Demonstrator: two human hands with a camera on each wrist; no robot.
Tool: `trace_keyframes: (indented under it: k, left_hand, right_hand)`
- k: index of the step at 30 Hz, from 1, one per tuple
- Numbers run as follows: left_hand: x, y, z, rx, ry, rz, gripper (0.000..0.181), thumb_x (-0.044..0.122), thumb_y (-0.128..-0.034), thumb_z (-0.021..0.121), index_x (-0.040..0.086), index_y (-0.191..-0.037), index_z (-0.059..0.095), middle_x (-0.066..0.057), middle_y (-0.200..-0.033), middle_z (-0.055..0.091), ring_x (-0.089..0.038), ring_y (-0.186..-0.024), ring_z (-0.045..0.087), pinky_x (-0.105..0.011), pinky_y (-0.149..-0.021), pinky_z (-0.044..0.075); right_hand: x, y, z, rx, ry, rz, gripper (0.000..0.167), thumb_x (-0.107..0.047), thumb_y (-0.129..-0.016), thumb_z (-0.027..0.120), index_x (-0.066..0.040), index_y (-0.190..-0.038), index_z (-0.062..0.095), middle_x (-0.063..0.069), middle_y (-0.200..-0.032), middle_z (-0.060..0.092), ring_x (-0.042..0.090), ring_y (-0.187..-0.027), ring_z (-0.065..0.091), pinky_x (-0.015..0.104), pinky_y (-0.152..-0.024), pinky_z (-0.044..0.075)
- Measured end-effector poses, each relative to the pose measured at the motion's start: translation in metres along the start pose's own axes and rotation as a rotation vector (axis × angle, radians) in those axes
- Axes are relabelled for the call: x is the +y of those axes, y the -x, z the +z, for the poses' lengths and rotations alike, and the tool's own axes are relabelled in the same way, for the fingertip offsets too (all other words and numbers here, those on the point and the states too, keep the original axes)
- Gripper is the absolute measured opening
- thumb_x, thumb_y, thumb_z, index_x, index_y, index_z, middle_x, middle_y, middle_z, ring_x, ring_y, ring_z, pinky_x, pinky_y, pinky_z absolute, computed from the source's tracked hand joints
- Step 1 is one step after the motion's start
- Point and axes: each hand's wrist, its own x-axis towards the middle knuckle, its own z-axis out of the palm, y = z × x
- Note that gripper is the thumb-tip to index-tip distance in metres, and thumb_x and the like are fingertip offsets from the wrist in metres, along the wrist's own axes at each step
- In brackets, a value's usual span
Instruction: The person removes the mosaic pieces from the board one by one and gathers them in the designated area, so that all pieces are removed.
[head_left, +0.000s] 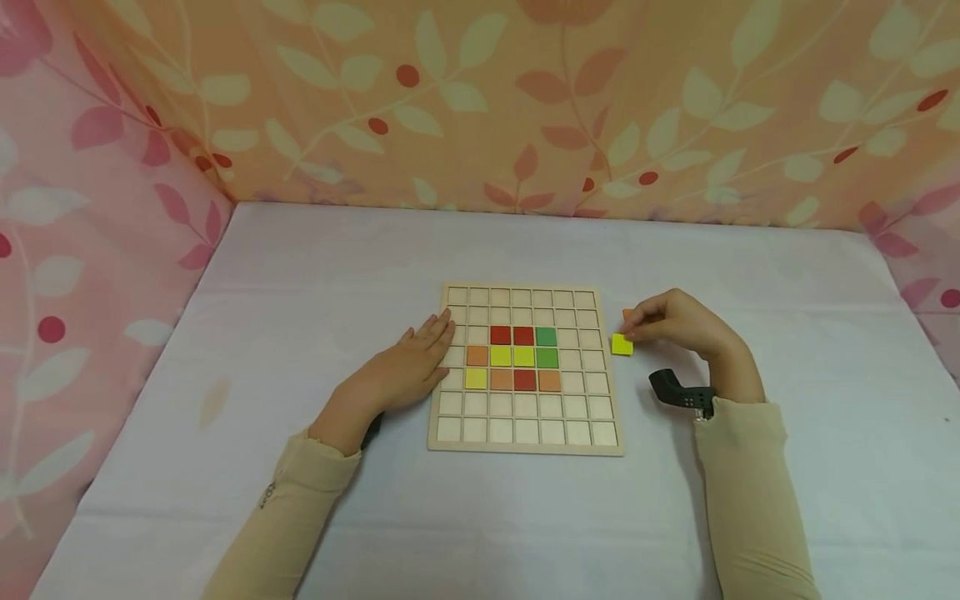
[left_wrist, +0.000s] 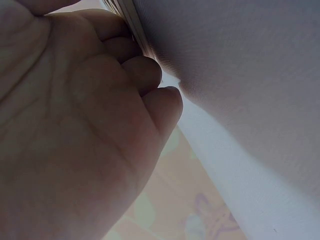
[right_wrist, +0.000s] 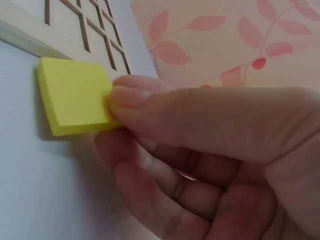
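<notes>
A wooden grid board (head_left: pixel 525 442) lies on the table with red, green, orange and yellow square tiles in its middle cells. My left hand (head_left: pixel 405 362) rests against the board's left side, its extended fingers lying over the edge. In the left wrist view, that hand's (left_wrist: pixel 75 115) fingertips meet the board's edge. Just right of the board, my right hand (head_left: pixel 682 325) pinches a yellow square tile (head_left: pixel 622 344) between thumb and fingers. The right wrist view shows this yellow tile (right_wrist: pixel 77 95) close to the board's rim, apart from the cells.
An orange piece (head_left: pixel 627 314) shows partly behind the right hand's fingers. White cloth (head_left: pixel 525 525) covers the table. Floral curtains (head_left: pixel 480 108) stand along its back and sides. A black device (head_left: pixel 678 390) sits at the right wrist.
</notes>
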Motion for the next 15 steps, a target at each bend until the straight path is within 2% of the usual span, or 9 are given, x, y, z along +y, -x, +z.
trace_keyframes:
  k: [6, 15]
  left_hand:
    - [-0.0004, 0.0006, -0.0001, -0.002, 0.005, 0.004, 0.064, 0.021, -0.1004, 0.044, -0.003, -0.149, 0.011, -0.015, -0.156, -0.002, -0.029, -0.143, 0.003, -0.048, -0.113, 0.013]
    - [-0.0010, -0.0002, 0.0012, -0.001, -0.004, -0.003, 0.063, 0.021, -0.1004, 0.044, -0.003, -0.149, 0.011, -0.015, -0.157, -0.001, -0.029, -0.143, 0.003, -0.048, -0.113, 0.013]
  right_hand:
    - [-0.0006, -0.0034, 0.0024, 0.043, 0.030, 0.004, 0.013, -0.006, -0.083, 0.070, 0.002, -0.094, 0.074, 0.010, -0.102, 0.070, 0.009, -0.106, 0.056, 0.017, -0.077, 0.048]
    - [-0.0001, -0.0065, 0.0058, 0.070, 0.048, 0.022, 0.018, -0.009, -0.083, 0.072, 0.002, -0.097, 0.073, 0.012, -0.105, 0.068, 0.014, -0.101, 0.054, 0.016, -0.074, 0.047]
